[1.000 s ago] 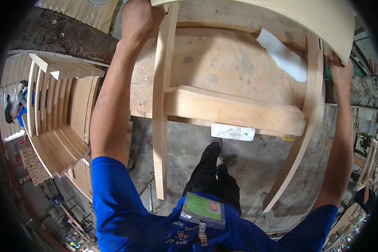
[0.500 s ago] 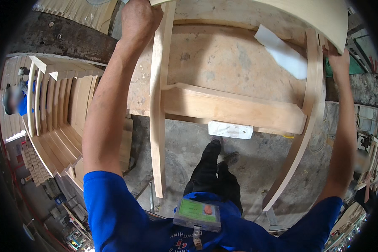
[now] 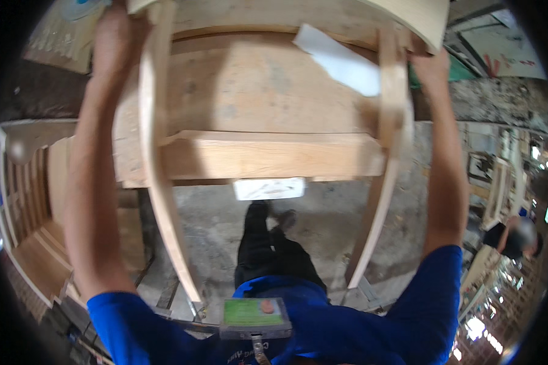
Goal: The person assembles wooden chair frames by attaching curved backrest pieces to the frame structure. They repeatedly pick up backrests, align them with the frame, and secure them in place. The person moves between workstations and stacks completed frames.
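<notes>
A pale wooden chair frame is tilted over the worktable in front of me, with its two long legs, a left one [image 3: 155,146] and a right one [image 3: 377,210], reaching toward my body. A wide crossbar [image 3: 274,156] joins them. At the far end sits a curved wooden panel [image 3: 417,21], partly cut off by the picture's top edge. My left hand [image 3: 120,36] is closed round the frame's far left corner, its fingertips hidden. Around the far right corner, under the curved panel, my right hand [image 3: 429,64] grips the frame, with most fingers out of sight.
The plywood-topped worktable [image 3: 256,79] carries a white foam sheet [image 3: 341,61]. A white block [image 3: 269,188] shows at its near edge. Slatted wooden chair parts [image 3: 36,213] stand at the left. Another person [image 3: 517,237] is at the far right. Below lies the concrete floor [image 3: 323,213].
The view has swung right, so the frame, table and both hands appear farther left. Both hands keep their hold, and the frame looks more squarely aligned with the table.
</notes>
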### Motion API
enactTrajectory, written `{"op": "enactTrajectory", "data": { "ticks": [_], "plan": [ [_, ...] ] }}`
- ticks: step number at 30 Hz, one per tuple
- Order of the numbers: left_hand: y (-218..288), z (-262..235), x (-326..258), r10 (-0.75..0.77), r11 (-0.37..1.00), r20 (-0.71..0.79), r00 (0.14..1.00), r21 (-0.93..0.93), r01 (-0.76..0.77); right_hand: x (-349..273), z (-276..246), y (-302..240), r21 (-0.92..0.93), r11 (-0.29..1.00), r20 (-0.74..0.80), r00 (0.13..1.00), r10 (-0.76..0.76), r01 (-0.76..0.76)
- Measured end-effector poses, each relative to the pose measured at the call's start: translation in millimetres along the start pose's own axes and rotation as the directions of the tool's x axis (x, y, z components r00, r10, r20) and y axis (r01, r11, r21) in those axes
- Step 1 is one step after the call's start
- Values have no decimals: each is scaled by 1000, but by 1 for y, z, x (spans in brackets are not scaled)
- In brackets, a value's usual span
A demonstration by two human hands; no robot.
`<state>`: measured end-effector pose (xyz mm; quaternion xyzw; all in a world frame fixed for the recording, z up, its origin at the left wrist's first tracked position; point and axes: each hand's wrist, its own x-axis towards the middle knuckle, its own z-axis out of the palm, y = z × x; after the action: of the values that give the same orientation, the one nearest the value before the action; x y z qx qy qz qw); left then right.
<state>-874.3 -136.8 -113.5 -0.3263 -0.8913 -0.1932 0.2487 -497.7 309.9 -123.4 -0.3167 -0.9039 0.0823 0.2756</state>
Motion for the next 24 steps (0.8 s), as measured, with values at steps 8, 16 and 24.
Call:
{"op": "enactTrajectory", "data": {
  "ticks": [8, 16, 24],
  "plan": [
    [-4, 18, 0, -4, 999, -43, 999, 47, 6, -19, 8, -26, 154, 980, -77, 988, 137, -124],
    [25, 0, -3, -20, 999, -76, 997, -49, 17, -2, 25, -33, -61, 993, -249, 962, -110, 98],
    [69, -29, -7, 68, 984, -152, 986, -153, -92, -1, 44, -19, 42, 994, -191, 976, 103, -97]
  ]
}}
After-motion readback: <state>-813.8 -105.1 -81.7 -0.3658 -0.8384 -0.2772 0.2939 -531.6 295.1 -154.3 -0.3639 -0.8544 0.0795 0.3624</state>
